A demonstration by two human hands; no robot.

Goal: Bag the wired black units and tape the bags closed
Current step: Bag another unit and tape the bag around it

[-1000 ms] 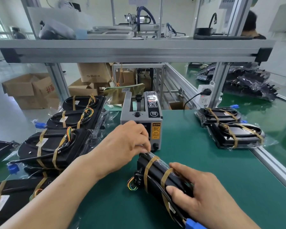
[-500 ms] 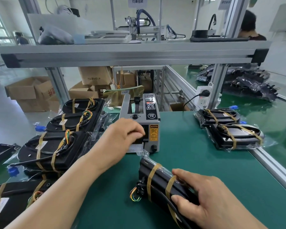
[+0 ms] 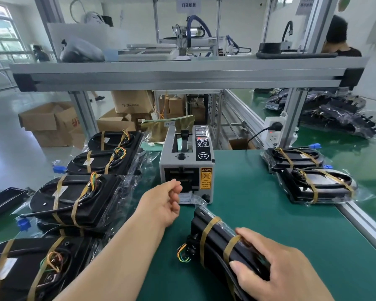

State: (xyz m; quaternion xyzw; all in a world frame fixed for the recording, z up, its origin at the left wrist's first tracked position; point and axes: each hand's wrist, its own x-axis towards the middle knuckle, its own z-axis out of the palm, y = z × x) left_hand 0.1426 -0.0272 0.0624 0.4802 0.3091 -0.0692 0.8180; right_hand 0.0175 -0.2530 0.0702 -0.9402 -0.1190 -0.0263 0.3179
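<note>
As boxes [image 3: 43, 122] sit beyond the green mat [image 3: 258, 213], right fingers [image 3: 253, 235] grip a bagged unit [image 3: 213, 235]; left fingers [image 3: 174, 188] unclear.

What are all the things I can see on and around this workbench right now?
Tape dispenser: one, grey, centre of the green mat.
Left bagged units: four, black with tan straps, in a row along the mat's left edge.
Right bagged units: two, black, by the right rail.
Held unit: one, black, bagged, near edge.
Cardboard boxes: several, brown, on the floor behind.
Power strip: one, white, on the frame post.
Left hand: fingers curled, at the dispenser's outlet.
Right hand: grips the held unit.
</note>
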